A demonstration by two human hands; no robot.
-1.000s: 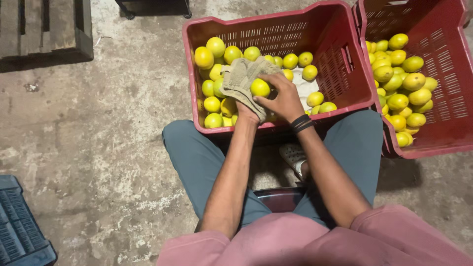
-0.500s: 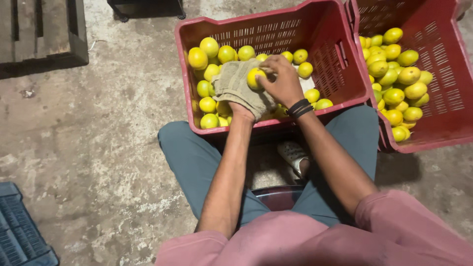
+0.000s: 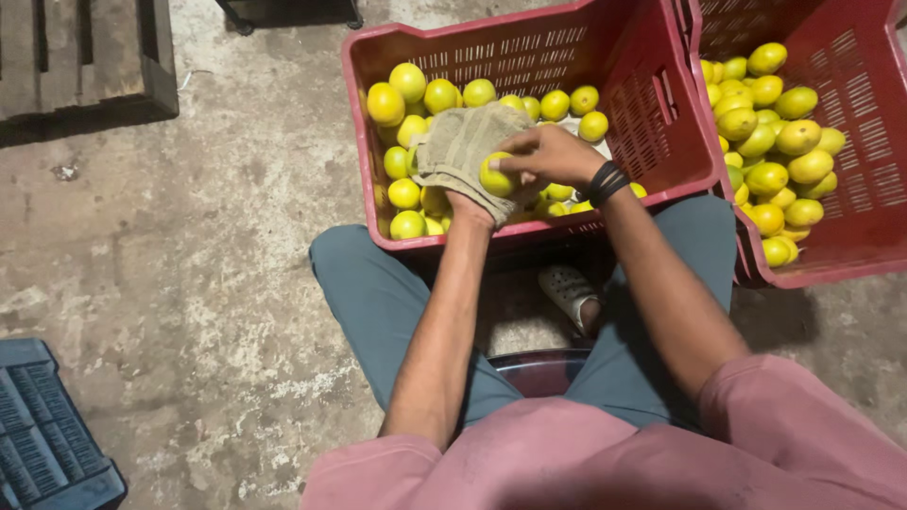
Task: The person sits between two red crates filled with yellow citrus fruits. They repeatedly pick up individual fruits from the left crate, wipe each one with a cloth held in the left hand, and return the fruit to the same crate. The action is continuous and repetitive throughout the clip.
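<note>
From my remote seat I look down past a pink shirt and two knees in grey-green trousers, with the rim of one dark red stool showing between the thighs and one pale sandal on the floor just beyond it. One dark blue crate lies upside-down at my lower left, on the stained concrete floor. Both forearms reach forward over the near wall of the first red crate. My left hand is wrapped in one beige cloth, cupped under a single yellow-green lemon so that cloth and fruit touch. My right hand, with dark bands at the wrist, is curled over the same lemon from the right, its fingertips pressing on it; the fruit sits clamped between the two hands, held above the pile in the middle of this crate. Around it I count roughly twenty loose lemons in the crate, most banked against the left and far walls; the hands hide some, so the count is uncertain. Just beside it on the right stands a second red crate, holding about twenty more lemons. Farthest off, at upper left, one dark wooden pallet rests on the floor.
</note>
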